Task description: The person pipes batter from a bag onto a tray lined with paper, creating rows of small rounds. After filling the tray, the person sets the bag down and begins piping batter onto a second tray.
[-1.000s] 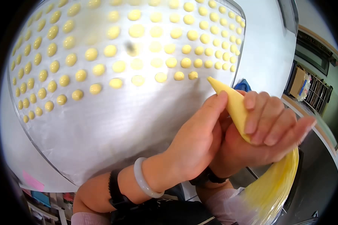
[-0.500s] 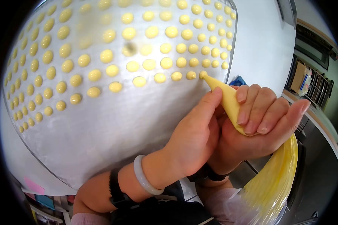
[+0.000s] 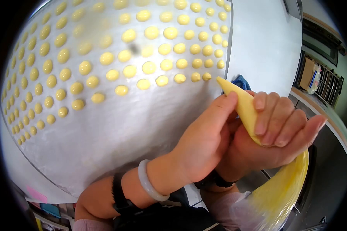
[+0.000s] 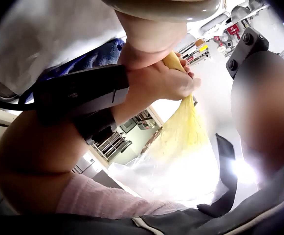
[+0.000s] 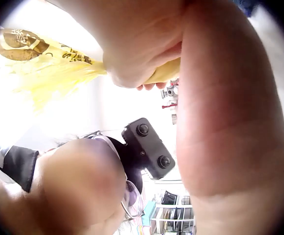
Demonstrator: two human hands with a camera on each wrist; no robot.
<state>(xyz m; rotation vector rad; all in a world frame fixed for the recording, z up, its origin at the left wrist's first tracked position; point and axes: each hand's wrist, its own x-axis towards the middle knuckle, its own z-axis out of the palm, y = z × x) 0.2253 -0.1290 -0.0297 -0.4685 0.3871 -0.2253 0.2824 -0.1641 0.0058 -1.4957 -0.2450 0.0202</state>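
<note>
A piping bag [image 3: 246,111] filled with pale yellow batter points up and left over a pale sheet [image 3: 104,131] with rows of round yellow mounds [image 3: 121,90]. Its tip stands just right of the nearest row's last, peaked mound [image 3: 207,76]. My right hand [image 3: 275,129] grips the filled part, fingers curled over it and thumb held out. My left hand [image 3: 202,140] lies against it, thumb on the bag near the tip, other fingers mostly hidden. In the left wrist view, the bag's loose yellow plastic [image 4: 186,129] hangs below the right hand [image 4: 169,82].
A blue cloth [image 3: 241,82] lies beyond the sheet's right edge on the white table [image 3: 264,42]. A pink slip [image 3: 37,195] is at the table's lower left. Farther right stands a rack [image 3: 327,82] with a cardboard box beside it.
Half a second ago the bag's tip touched a newly laid mound at the row's right end; now it is off that mound, to its right. The sheet has shifted left in view.
</note>
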